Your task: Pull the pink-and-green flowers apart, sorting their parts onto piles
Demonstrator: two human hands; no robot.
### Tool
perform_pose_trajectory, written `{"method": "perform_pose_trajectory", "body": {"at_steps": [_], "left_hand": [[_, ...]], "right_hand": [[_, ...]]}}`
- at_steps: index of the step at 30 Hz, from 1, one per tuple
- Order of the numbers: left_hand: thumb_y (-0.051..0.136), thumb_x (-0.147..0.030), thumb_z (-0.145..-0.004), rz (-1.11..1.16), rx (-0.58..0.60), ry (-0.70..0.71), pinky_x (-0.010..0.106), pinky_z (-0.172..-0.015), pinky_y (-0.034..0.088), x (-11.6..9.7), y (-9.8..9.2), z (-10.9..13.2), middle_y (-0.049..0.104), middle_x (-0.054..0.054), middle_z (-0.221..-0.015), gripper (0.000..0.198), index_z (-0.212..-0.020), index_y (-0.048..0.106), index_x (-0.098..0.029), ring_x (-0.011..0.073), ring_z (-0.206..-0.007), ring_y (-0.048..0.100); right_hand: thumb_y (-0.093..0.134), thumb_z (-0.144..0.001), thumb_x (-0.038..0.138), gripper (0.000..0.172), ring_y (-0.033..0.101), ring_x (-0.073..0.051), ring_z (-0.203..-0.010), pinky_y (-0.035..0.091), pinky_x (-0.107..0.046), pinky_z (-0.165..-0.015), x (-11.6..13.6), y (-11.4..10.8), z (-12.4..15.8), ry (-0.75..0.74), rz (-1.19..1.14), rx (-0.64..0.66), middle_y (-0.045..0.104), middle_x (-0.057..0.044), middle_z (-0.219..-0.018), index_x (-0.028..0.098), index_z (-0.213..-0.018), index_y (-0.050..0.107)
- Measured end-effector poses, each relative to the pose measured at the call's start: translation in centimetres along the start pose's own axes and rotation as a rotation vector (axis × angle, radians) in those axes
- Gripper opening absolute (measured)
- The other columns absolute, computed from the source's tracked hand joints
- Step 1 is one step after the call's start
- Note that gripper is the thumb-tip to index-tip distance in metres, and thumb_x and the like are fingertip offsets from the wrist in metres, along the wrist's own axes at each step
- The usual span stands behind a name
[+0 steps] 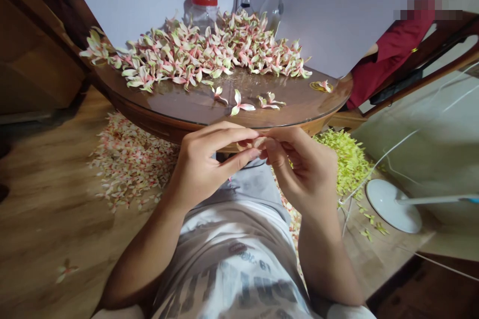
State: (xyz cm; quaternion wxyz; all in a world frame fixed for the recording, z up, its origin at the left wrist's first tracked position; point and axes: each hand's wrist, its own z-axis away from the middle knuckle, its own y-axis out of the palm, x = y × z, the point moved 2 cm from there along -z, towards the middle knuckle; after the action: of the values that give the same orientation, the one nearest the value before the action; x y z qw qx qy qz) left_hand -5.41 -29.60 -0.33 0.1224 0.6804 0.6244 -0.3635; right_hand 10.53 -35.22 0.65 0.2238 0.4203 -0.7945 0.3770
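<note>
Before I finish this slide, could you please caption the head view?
Left hand and right hand pinch a small pale piece before a brown table heaped with pink-white blossoms.

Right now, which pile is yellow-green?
The right floor pile, beside the round white base. The table pile and the left floor pile both look mostly pink and white instead.

Flowers (179,55) are pink, white and green; table (164,102) brown; lid (204,1) red.
</note>
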Motion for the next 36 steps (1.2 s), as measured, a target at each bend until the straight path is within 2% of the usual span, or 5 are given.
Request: {"method": "perform_pose_trajectory", "body": {"at_steps": [8,18,27,31,36], "left_hand": [[0.07,-0.018,-0.089,-0.105,0.008,0.054,0.024,-0.083,0.057,-0.2,-0.1,0.1,0.075,0.007,-0.101,0.018,-0.106,0.074,-0.017,0.0154,-0.09,0.071],[0.074,-0.024,-0.087,0.038,-0.04,-0.009,0.024,-0.082,0.058,-0.3,0.9,0.6,0.077,0.006,-0.095,0.013,-0.098,0.075,-0.017,0.0156,-0.086,0.072],[0.077,-0.022,-0.085,0.27,-0.083,-0.193,0.019,-0.076,0.059,0.2,1.8,1.4,0.076,0.004,-0.093,0.013,-0.097,0.075,-0.018,0.0129,-0.082,0.072],[0.078,-0.019,-0.083,0.288,-0.076,-0.186,0.02,-0.078,0.059,0.5,1.6,1.5,0.076,0.004,-0.094,0.014,-0.097,0.076,-0.018,0.0139,-0.085,0.072],[0.081,-0.022,-0.08,0.219,-0.071,-0.153,0.024,-0.079,0.059,0.7,1.5,1.5,0.076,0.005,-0.091,0.017,-0.095,0.076,-0.017,0.0153,-0.084,0.071]], "right_hand": [[0.057,-0.091,0.015,0.012,0.057,-0.012,-0.062,0.047,-0.023,-0.059,0.9,-0.3,-0.2,-0.148,0.21,-0.048,0.065,-0.001,-0.072,0.021,-0.087,0.066],[0.06,-0.083,0.011,0.016,0.054,-0.011,-0.053,0.046,-0.025,-0.053,1.0,-0.3,-0.1,-0.192,0.12,-0.109,0.062,0.002,-0.061,0.022,-0.072,0.061],[0.06,-0.089,0.018,0.01,0.051,-0.011,-0.055,0.044,-0.026,-0.053,0.2,0.2,0.6,-0.179,0.084,-0.134,0.06,0.0,-0.065,0.021,-0.08,0.062],[0.063,-0.092,0.023,0.004,0.053,-0.012,-0.062,0.045,-0.025,-0.059,-0.1,-0.1,0.7,-0.169,0.157,-0.041,0.06,-0.001,-0.074,0.02,-0.094,0.063],[0.058,-0.097,0.017,0.012,0.058,-0.015,-0.075,0.046,-0.026,-0.067,-0.1,-0.9,0.6,-0.271,0.319,0.059,0.063,-0.004,-0.084,0.021,-0.106,0.063]]}}
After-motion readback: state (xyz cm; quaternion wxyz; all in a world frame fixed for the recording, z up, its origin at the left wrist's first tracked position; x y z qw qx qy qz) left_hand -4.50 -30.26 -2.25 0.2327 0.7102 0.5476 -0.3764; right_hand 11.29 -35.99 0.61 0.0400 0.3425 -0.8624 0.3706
